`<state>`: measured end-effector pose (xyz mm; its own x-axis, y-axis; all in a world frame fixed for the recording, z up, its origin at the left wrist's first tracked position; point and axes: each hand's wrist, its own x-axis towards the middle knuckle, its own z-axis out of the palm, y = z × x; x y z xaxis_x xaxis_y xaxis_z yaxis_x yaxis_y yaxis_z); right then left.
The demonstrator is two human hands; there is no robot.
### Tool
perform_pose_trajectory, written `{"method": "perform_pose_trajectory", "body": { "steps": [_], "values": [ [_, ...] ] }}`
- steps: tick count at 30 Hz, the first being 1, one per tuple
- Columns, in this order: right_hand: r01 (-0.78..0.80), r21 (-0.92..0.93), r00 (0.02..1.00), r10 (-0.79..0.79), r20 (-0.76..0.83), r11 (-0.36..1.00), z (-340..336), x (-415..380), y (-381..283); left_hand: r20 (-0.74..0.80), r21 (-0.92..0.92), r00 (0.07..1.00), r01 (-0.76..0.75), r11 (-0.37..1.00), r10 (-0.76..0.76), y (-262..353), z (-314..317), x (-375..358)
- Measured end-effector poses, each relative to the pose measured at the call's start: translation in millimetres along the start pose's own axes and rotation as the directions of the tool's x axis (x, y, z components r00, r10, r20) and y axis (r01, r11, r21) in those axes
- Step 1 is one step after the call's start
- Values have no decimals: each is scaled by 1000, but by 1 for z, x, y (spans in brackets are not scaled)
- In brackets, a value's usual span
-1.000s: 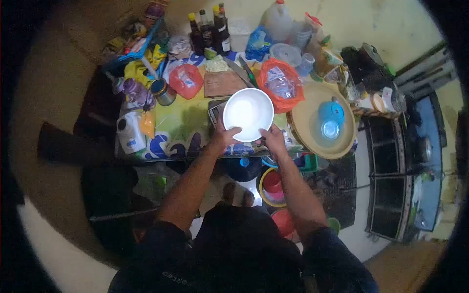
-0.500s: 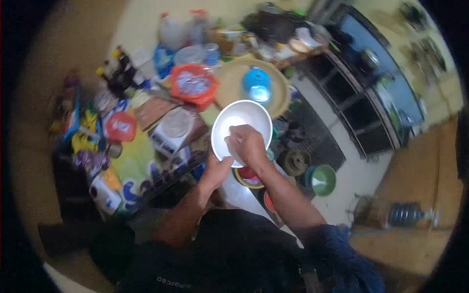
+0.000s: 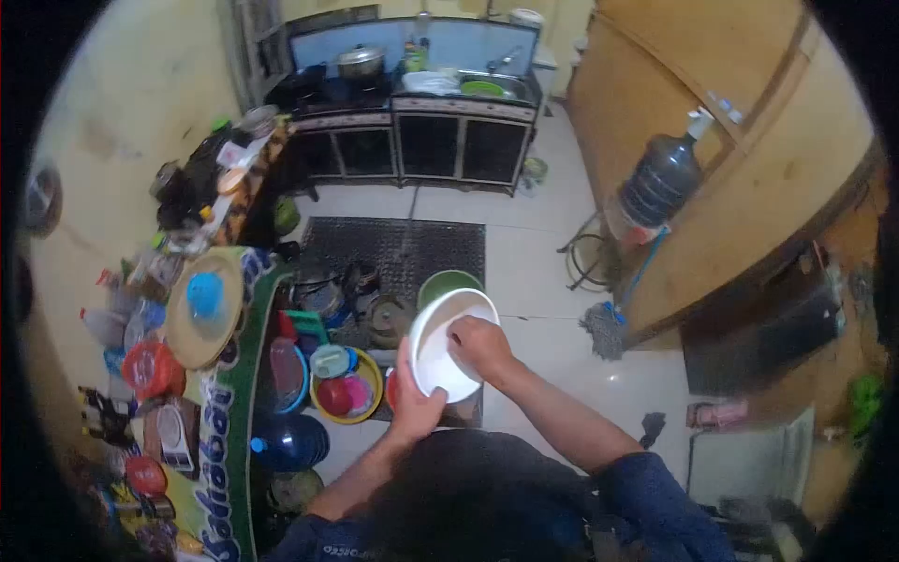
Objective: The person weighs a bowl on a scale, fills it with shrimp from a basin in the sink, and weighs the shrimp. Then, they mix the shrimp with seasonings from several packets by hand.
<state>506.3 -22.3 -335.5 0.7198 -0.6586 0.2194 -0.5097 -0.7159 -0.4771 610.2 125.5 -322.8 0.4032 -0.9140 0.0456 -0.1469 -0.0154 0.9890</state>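
A white bowl (image 3: 434,361) is held in front of my body, tilted, its inside partly in view. Around its lower left side wraps my left hand (image 3: 415,410), closed, with the thumb over the rim. Inside the bowl is my right hand (image 3: 482,348), its fingers curled together against the inner wall. Whatever those fingers may hold is hidden. Past the bowl's far rim, a green basin (image 3: 449,284) sits on the floor.
A cloth-covered table (image 3: 223,412) with a round tan tray (image 3: 178,323) stands at left. Below are a yellow basin (image 3: 373,405) and a blue water jug (image 3: 304,442). A stove counter (image 3: 440,110) lies ahead; an inverted water bottle (image 3: 660,178) stands at right.
My view has swung right, from the cluttered table toward the open floor and stove counter. The bowl has come along in my left hand, more tilted, with my right hand still inside.
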Motion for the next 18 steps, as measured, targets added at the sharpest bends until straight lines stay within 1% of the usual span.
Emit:
{"method": "perform_pose_trajectory", "body": {
  "steps": [1,2,3,5,6,7,8,9,10,11,12,14,15,16,18],
  "values": [
    [-61,-63,997,64,50,996,-17,-7,25,19,-117,999,-29,993,31,7,29,13],
    [-114,-126,987,127,100,985,-32,-11,49,78,-140,995,74,987,-63,16,51,26],
    [-136,-138,982,151,110,981,-40,-16,73,138,-152,978,178,972,-158,26,71,41],
    [-168,-165,974,190,125,972,-51,-12,115,145,-88,986,92,992,-79,-2,100,66],
    [-184,-66,982,187,38,981,-64,6,152,149,-55,988,37,998,-29,-21,121,100],
    [-184,28,982,185,-35,983,-80,14,166,110,-91,982,163,982,-152,-34,127,118],
    [-175,121,977,188,-100,977,-97,21,181,73,-137,957,287,948,-280,-47,133,136],
    [-167,212,970,199,-140,963,-118,36,201,43,-190,913,406,894,-406,-61,137,154],
    [-153,298,961,213,-179,942,-143,55,222,70,-360,880,462,810,-471,-77,140,173],
    [-128,276,943,203,-265,953,-173,76,242,111,-515,844,501,696,-525,-95,140,194],
    [-107,255,917,195,-349,961,-202,96,261,109,-554,832,505,662,-544,-119,140,215],
    [-70,208,851,167,-498,976,-263,143,297,128,-642,799,519,565,-588,-129,141,265],
    [-70,232,819,188,-541,970,-288,167,321,134,-692,787,509,512,-602,-130,142,294],
    [-57,223,791,180,-585,973,-320,191,328,120,-666,755,542,512,-644,-151,142,325],
    [-22,238,739,176,-650,971,-363,236,362,94,-664,802,492,563,-590,-121,148,385]
  ]
}}
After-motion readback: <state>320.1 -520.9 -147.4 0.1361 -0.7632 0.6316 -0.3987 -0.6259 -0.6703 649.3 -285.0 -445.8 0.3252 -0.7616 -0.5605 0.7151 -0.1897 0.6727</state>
